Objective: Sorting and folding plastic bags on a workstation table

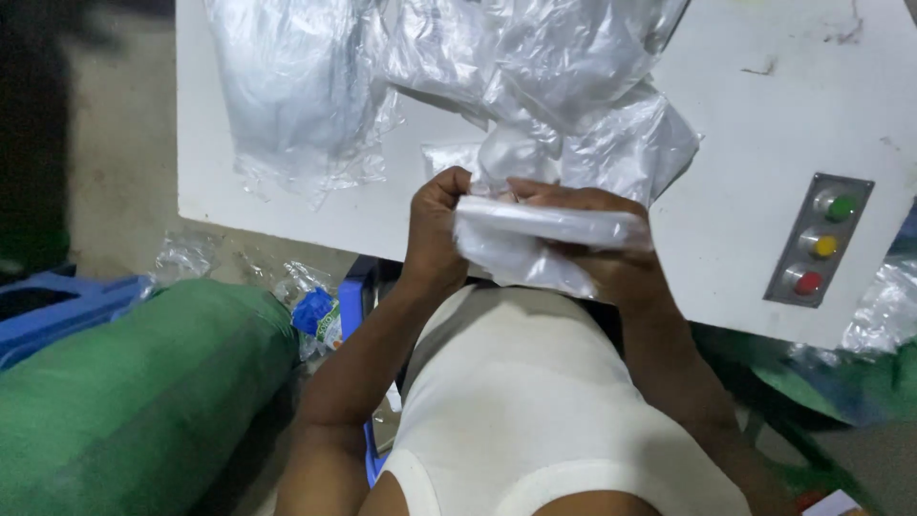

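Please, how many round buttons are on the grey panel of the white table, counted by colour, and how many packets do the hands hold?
Green button: 1
Yellow button: 1
Red button: 1
Folded white packet, held by the left hand and the right hand: 1
Total: 4

1. White surface (287,205), clear plastic bags (306,86) heaped on it.
2. Grey panel (820,241) shows green, yellow and red buttons.
3. Green roll (134,382) sits beside a blue crate (67,306).
4. Folded packet (544,225) is milky white.
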